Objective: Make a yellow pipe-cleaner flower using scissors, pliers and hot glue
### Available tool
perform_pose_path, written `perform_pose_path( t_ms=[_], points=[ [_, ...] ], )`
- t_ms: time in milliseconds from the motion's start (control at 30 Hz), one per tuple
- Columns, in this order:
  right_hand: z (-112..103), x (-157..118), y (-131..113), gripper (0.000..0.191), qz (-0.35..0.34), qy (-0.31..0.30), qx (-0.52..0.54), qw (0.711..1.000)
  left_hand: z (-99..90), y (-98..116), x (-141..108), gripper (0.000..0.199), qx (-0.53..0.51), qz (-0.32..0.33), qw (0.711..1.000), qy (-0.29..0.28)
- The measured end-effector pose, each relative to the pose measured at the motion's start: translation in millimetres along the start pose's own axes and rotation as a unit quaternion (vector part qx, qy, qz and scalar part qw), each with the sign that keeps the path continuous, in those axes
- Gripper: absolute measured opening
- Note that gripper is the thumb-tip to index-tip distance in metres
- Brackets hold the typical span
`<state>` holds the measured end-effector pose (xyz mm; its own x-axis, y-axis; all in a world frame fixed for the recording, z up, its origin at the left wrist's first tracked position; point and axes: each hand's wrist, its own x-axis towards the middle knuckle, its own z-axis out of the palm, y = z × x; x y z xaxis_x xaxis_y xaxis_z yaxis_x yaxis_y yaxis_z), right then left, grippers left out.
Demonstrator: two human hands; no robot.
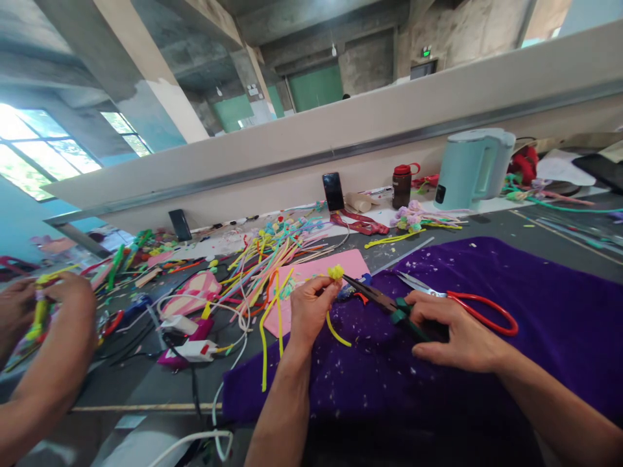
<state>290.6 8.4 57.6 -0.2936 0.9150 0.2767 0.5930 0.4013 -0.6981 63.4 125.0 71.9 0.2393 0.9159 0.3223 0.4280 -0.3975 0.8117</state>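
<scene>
Between the thumb and fingers of my left hand (314, 305) is a small yellow pipe cleaner flower (335, 272). A yellow stem (338, 332) hangs below that hand and curves to the right. My right hand (450, 327) is closed around the dark green handles of long-nosed pliers (372, 295). Their dark tips reach close to the flower; I cannot tell whether they touch it. Red-handled scissors (479, 312) lie on the purple cloth (549, 305) just beyond my right hand. Loose yellow pipe cleaners (264, 350) lie left of my left hand, partly over a pink mat (350, 261).
A co-worker's hands (68, 295) handle yellow pieces at the left. White cables and a power adapter (197, 350) lie between us. Many pipe cleaners (243, 272) are heaped behind the mat. A phone (333, 191), a bottle (402, 187) and a kettle (470, 172) stand along the back.
</scene>
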Motion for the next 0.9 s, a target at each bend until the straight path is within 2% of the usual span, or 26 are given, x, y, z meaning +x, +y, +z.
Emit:
perform_pose_path(
  t_ms=[533, 900],
  points=[
    [1.8, 2.0, 2.6, 0.019, 0.006, -0.005, 0.005, 1.0, 4.2, -0.9, -1.3, 0.018, 0.057, 0.057, 0.997, 0.017],
    [2.1, 2.0, 3.3, 0.016, 0.015, -0.013, 0.022, 1.0, 4.1, -0.9, -1.9, 0.018, 0.061, 0.061, 0.996, 0.008]
  ],
)
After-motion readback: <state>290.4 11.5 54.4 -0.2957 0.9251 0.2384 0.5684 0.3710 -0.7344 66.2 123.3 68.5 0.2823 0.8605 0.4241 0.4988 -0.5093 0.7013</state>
